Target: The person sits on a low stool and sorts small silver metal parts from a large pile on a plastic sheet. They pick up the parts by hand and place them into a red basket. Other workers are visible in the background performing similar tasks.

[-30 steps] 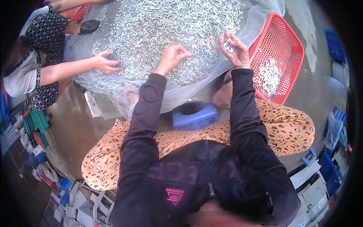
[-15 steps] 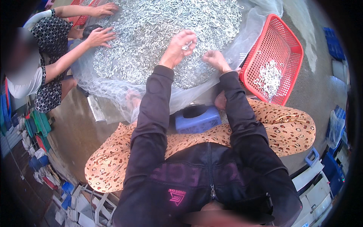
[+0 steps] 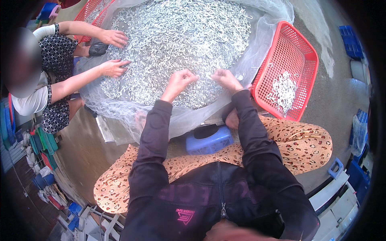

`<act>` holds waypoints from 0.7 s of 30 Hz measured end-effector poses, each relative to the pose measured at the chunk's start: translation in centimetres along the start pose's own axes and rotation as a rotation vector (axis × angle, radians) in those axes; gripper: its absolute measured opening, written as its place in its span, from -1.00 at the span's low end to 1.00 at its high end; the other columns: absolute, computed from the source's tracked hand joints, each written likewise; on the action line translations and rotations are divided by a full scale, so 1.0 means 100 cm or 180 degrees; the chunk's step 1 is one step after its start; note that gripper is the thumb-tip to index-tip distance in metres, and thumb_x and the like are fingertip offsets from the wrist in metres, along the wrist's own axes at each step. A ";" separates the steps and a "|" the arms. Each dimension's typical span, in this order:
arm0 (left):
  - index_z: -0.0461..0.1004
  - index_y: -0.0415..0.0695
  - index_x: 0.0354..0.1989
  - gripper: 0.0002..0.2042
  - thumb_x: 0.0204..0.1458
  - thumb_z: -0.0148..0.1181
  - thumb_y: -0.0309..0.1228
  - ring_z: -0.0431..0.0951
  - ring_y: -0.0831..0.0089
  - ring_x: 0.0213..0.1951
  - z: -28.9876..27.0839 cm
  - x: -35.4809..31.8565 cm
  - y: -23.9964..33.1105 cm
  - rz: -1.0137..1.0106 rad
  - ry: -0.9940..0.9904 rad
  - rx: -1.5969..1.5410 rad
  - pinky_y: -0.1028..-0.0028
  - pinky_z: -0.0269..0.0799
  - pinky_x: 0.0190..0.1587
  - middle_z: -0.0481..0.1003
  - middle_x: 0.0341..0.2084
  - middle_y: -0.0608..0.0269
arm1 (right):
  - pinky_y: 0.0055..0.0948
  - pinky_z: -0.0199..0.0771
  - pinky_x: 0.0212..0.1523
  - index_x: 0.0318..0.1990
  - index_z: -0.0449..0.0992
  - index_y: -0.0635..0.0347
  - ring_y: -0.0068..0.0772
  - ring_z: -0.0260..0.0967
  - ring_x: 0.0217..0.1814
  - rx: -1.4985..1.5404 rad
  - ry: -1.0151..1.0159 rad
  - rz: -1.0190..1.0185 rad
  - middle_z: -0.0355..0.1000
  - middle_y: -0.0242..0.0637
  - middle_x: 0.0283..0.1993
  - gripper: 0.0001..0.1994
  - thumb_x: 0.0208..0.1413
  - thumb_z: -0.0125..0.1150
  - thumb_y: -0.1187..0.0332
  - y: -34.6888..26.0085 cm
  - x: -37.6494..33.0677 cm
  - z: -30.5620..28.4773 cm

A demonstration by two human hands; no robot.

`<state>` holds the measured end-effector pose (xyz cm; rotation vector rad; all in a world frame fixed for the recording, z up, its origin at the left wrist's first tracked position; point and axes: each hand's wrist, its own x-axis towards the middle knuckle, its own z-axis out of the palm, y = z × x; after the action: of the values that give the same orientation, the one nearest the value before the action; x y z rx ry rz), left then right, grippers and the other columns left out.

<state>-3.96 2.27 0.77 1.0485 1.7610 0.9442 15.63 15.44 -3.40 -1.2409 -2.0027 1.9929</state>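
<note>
A wide heap of small, curved, silvery-white pieces (image 3: pixel 193 36), their exact kind unclear, lies in front of me on a sheet of pale netting (image 3: pixel 159 127). My left hand (image 3: pixel 179 83) is over the near part of the heap, thumb and fingers pinched together. Facing it, a short gap away, my right hand (image 3: pixel 226 79) is also pinched, with a small whitish bit showing at its fingertips. Whatever the left fingers hold is too small to make out. To the right stands a red perforated plastic basket (image 3: pixel 307 74) with a small pile of whitish pieces (image 3: pixel 283 91) in it.
On the left a person sits with both hands (image 3: pixel 114 68) at the heap's edge. Behind that person's arms is another red basket (image 3: pixel 86 11). A blue plastic stool (image 3: pixel 210 142) stands between my legs. Blue crates (image 3: pixel 350 42) are along the right side.
My left hand has come down toward me, and both hands now face each other, pinched. The other person's hands have shifted slightly on the heap. The view has tilted a little.
</note>
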 end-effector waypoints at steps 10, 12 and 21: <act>0.33 -0.08 -0.47 -0.85 0.06 0.12 -0.34 0.29 0.63 -0.53 0.011 0.040 0.058 -0.0288 -0.0652 -0.3228 0.71 0.04 -0.69 0.33 -0.53 0.38 | -0.73 0.13 -0.73 -0.30 0.30 0.20 -0.41 0.20 -0.32 0.4705 -0.1178 -0.1032 0.18 -0.21 -0.29 -0.87 0.01 0.08 0.42 -0.027 -0.024 -0.042; 0.39 -0.08 -0.45 -0.86 0.00 0.19 -0.33 0.27 0.60 -0.58 0.025 0.064 0.058 -0.0609 -0.0916 -0.2319 0.67 0.11 -0.67 0.31 -0.60 0.46 | -0.72 0.14 -0.73 -0.20 0.34 0.22 -0.41 0.20 -0.34 0.5083 -0.0895 -0.0935 0.19 -0.21 -0.28 -0.81 0.02 0.09 0.40 -0.024 -0.026 -0.049; 0.52 -0.23 -0.48 -0.84 0.00 0.02 -0.46 0.56 0.02 -0.39 0.077 0.066 0.011 0.0456 -0.0091 0.2866 0.17 0.47 -0.34 0.51 -0.51 -0.06 | -0.63 0.31 -0.51 0.10 0.29 0.22 -0.50 0.24 -0.44 0.4827 -0.0265 -0.0413 0.33 -0.33 -0.35 -0.62 0.15 0.08 0.30 -0.042 -0.024 -0.047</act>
<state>1.58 10.09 -2.83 1.7385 2.1485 0.1600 17.77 18.57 2.13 -0.5525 -0.1335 2.4467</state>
